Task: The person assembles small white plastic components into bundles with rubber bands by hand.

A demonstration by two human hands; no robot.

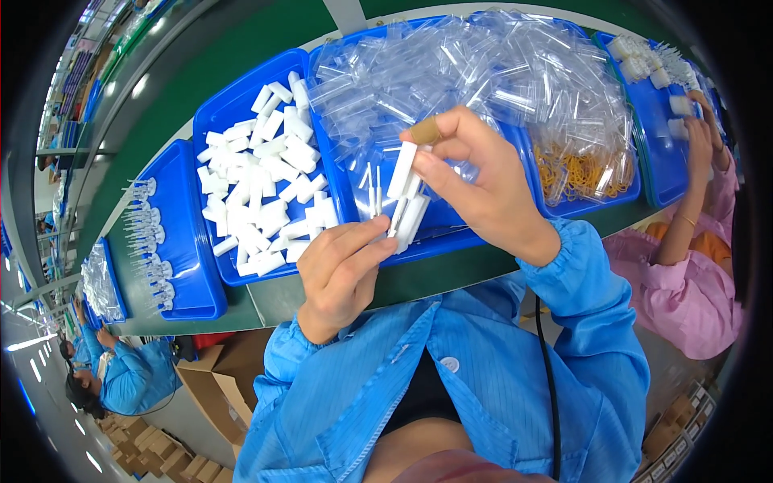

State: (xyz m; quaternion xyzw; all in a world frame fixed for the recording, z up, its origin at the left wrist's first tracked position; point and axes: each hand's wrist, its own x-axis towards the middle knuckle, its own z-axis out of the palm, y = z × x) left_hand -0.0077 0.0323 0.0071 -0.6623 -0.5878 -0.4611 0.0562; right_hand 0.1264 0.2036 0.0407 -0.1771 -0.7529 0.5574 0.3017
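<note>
My right hand [491, 181], with a tan cover on one fingertip, pinches a white rectangular block [402, 171] between thumb and fingers, above the middle blue tray. Just left of it, my left hand [342, 262] is closed, its fingertips pressed on a white piece with thin upright prongs [375, 191]. Its lower part is hidden behind the fingers. More white blocks [412, 221] are bunched beside the left fingertips; whether that hand holds them too, I cannot tell. Loose white blocks [270, 165] fill the blue tray [208, 113] left of my hands.
Clear plastic packaging [451, 68] heaps high in the middle tray. Yellow rubber bands [584, 173] lie at its right. Further left, another blue tray [197, 278] holds pronged white pieces [153, 241]. A pink-sleeved person [684, 282] works at right, a blue-clad person [133, 374] at left, near cardboard boxes [213, 386].
</note>
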